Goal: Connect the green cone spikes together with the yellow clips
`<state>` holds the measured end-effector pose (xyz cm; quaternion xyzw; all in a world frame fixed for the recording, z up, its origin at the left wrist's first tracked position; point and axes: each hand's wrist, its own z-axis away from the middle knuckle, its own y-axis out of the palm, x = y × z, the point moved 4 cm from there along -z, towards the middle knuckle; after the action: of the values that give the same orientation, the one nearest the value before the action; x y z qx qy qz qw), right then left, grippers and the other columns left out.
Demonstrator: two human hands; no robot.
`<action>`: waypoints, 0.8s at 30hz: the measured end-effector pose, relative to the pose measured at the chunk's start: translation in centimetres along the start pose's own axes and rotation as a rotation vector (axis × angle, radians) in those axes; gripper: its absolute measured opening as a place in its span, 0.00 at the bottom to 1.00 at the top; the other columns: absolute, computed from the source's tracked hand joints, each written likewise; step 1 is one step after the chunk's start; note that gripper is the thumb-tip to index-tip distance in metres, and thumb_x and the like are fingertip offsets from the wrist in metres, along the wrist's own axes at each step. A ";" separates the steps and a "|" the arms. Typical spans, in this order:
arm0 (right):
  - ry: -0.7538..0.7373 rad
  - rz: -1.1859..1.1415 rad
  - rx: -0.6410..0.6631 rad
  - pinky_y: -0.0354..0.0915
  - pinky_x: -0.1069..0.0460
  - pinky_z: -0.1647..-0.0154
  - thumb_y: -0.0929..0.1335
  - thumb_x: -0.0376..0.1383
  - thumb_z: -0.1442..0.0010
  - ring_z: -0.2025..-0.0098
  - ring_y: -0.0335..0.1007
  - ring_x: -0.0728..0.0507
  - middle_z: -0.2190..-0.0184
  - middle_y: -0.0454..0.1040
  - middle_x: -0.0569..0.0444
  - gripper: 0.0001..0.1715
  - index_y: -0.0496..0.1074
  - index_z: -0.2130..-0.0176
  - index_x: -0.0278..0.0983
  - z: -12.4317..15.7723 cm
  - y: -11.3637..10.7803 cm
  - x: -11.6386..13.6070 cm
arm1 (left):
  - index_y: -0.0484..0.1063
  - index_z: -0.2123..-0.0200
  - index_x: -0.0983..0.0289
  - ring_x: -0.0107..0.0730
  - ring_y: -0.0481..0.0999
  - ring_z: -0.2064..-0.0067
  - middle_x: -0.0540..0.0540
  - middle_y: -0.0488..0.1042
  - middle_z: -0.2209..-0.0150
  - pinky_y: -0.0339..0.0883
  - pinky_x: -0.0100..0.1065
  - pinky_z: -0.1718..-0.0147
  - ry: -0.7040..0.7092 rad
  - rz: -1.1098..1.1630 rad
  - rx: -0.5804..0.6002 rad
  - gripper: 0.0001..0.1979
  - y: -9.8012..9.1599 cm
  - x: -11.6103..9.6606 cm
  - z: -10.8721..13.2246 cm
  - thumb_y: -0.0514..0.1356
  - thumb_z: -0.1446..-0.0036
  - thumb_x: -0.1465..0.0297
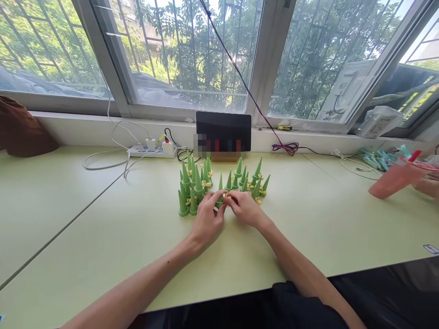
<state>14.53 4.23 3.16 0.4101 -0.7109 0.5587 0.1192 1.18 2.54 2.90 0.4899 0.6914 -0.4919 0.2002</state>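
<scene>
Right hand: fingers pinched narrow on small yellow piece; left hand fingers curled beside green cone, grip hidden, cannot tell; more cones beyond fingers, both sides.

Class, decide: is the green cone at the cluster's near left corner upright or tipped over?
Upright: the green cone rests with its wide base on the table and its point upward.

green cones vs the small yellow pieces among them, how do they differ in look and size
The green cones taper smoothly to a point, while the yellow pieces look knobby and irregular. The cones are tall; the yellow pieces are far smaller. Both appear several times over, grouped together.
</scene>
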 end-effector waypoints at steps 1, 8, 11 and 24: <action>0.002 -0.004 0.005 0.51 0.54 0.73 0.61 0.40 0.34 0.75 0.56 0.49 0.79 0.64 0.58 0.18 0.64 0.74 0.37 0.0 0.0 -0.1 | 0.70 0.48 0.59 0.29 0.73 0.62 0.56 0.70 0.55 0.71 0.29 0.69 -0.003 -0.002 0.003 0.17 0.0 0.0 0.0 0.54 0.39 0.73; 0.043 0.021 0.048 0.49 0.54 0.72 0.59 0.43 0.32 0.75 0.58 0.50 0.78 0.66 0.57 0.24 0.62 0.76 0.37 0.1 -0.1 -0.1 | 0.69 0.48 0.59 0.29 0.74 0.63 0.56 0.70 0.55 0.70 0.30 0.68 0.001 -0.017 0.024 0.17 0.0 0.2 0.0 0.54 0.39 0.74; 0.046 0.055 0.059 0.47 0.54 0.74 0.56 0.46 0.31 0.77 0.54 0.51 0.80 0.63 0.57 0.27 0.60 0.77 0.37 0.1 0.0 -0.1 | 0.69 0.48 0.59 0.28 0.74 0.63 0.55 0.70 0.54 0.70 0.31 0.67 -0.001 -0.021 0.031 0.17 0.0 0.1 0.0 0.54 0.40 0.75; 0.021 0.033 0.007 0.47 0.54 0.74 0.60 0.43 0.33 0.77 0.52 0.51 0.79 0.60 0.60 0.20 0.56 0.75 0.38 0.1 0.0 -0.3 | 0.69 0.49 0.59 0.28 0.72 0.64 0.54 0.70 0.56 0.69 0.28 0.70 -0.010 -0.020 -0.005 0.16 -0.1 -0.1 0.0 0.55 0.40 0.74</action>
<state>14.71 4.28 2.94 0.3927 -0.7144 0.5675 0.1158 1.14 2.48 2.97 0.4801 0.6963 -0.4946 0.2001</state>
